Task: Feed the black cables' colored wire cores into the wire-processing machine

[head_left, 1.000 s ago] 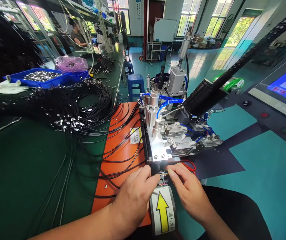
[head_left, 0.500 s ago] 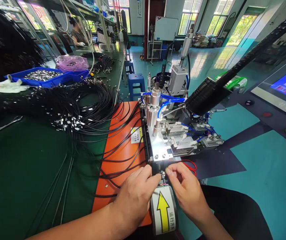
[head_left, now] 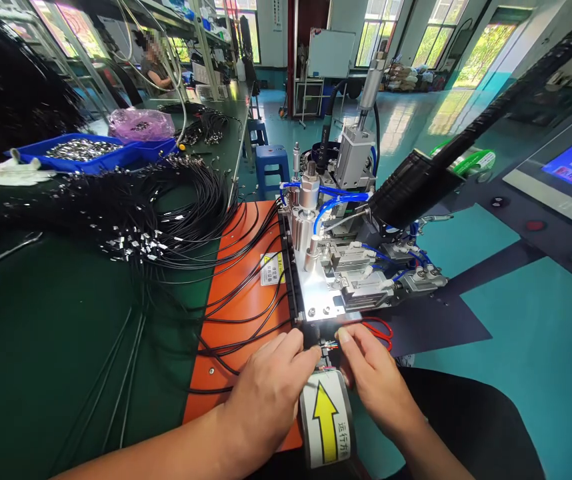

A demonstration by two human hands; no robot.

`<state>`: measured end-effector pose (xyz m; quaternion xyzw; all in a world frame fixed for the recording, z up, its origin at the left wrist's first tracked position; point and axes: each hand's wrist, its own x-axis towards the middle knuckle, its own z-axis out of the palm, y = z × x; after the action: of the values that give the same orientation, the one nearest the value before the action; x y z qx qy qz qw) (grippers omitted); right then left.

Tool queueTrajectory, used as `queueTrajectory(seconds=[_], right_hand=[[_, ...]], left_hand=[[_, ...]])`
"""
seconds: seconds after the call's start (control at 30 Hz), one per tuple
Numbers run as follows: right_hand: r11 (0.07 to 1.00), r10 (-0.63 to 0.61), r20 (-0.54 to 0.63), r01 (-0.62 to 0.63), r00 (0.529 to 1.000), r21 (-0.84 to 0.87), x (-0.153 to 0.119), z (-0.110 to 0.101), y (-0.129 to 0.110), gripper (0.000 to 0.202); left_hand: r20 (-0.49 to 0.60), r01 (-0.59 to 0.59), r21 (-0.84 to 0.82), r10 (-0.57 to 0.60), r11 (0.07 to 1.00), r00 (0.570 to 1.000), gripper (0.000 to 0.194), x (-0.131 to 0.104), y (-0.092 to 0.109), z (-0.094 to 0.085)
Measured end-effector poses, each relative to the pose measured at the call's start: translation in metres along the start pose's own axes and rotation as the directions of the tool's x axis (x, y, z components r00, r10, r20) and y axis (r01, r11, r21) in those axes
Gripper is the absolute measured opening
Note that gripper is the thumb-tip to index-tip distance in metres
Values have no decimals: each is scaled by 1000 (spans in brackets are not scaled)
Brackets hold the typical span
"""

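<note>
At the front end of the silver pneumatic machine [head_left: 316, 293], my left hand [head_left: 279, 387] is closed, thumb and index finger pressed at the end of a black cable [head_left: 211, 391] that runs under it. Thin coloured wires [head_left: 332, 345] stick out between my two hands. My right hand [head_left: 379, 373] pinches thumb against index finger at the tips of these wires; the exact grip is hidden behind the fingers. Just below both hands sits a rounded cover [head_left: 326, 420] with a yellow arrow label. More black cables lie across the orange plate [head_left: 246, 313] to the left.
A large coil of black cables [head_left: 191, 200] spreads over the green table [head_left: 41, 333]. Behind it stand a blue tray [head_left: 111, 160] of small metal parts and a pink bag [head_left: 141, 125]. A black lamp [head_left: 403, 190] overhangs the machine; a control panel [head_left: 546, 213] is at right.
My right hand has shifted slightly right, away from my left hand, and the coloured wires now show between them. The left hand stays nearly where it was.
</note>
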<state>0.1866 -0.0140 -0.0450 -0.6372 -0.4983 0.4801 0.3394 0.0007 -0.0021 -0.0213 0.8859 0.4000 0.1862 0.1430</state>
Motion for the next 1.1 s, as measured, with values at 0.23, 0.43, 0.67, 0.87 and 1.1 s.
queueTrajectory(seconds=[0.23,0.43,0.67,0.87,1.1], right_hand=[[990,-120,-6,119,993,-69,-2,5,-3,31],[980,-173,-50,167,984,-110,0,12,4,31],[976,-171,-84,158,982,-148,1,14,7,32],[984,-120,-86,107,989,-141,1,14,5,33],[995,-14,-34,11,999,-94,1,6,0,35]], left_hand=[[34,16,3,-16,1000,999,27,-1,0,-1],[-49,-4,-24,3,1000,999,27,-7,-3,-2],[-79,-35,-12,34,999,996,27,-9,-6,-2],[10,5,61,-6,998,1000,28,-9,-3,-6],[92,126,176,-143,976,985,44,-10,11,-16]])
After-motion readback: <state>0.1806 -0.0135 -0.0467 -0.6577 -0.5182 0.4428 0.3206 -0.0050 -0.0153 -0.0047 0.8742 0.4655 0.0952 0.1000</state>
